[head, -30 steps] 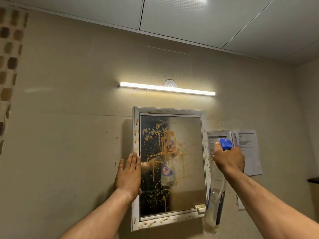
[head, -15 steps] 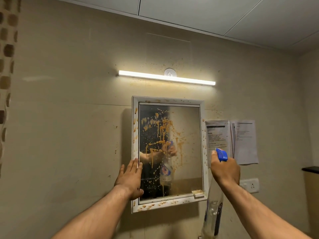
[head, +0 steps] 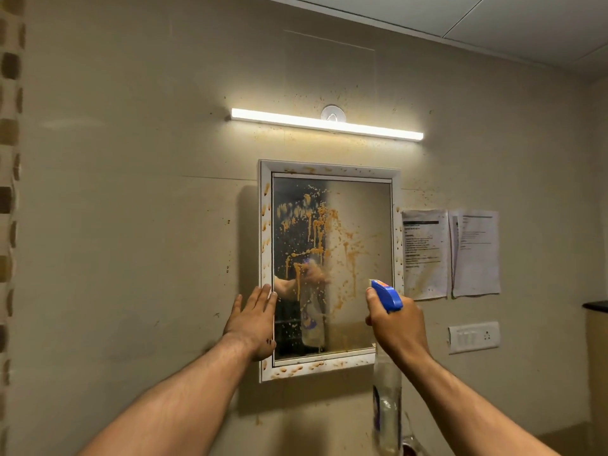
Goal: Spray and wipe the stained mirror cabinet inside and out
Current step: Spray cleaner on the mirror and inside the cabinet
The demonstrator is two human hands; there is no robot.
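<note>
The white-framed mirror cabinet [head: 330, 167] hangs shut on the beige wall, with orange-brown splatter and drips across its glass and frame. My left hand [head: 255, 320] lies flat with fingers spread on the cabinet's left frame edge, low down. My right hand [head: 396, 324] grips a clear spray bottle [head: 387, 399] by its neck; the blue nozzle head [head: 386, 294] points left at the lower right of the mirror. The glass near the nozzle looks hazy. The bottle and my hand reflect in the mirror.
A lit tube light [head: 325, 124] sits above the cabinet. Two printed sheets [head: 450, 253] are stuck to the wall at right, with a white switch plate [head: 473, 336] below them. A dark shelf edge [head: 596, 306] juts in at far right. Splatter dots the wall.
My right hand with the bottle has swung left from beside the cabinet to in front of the mirror's lower right. The view has tilted down slightly; my left hand stays on the frame.
</note>
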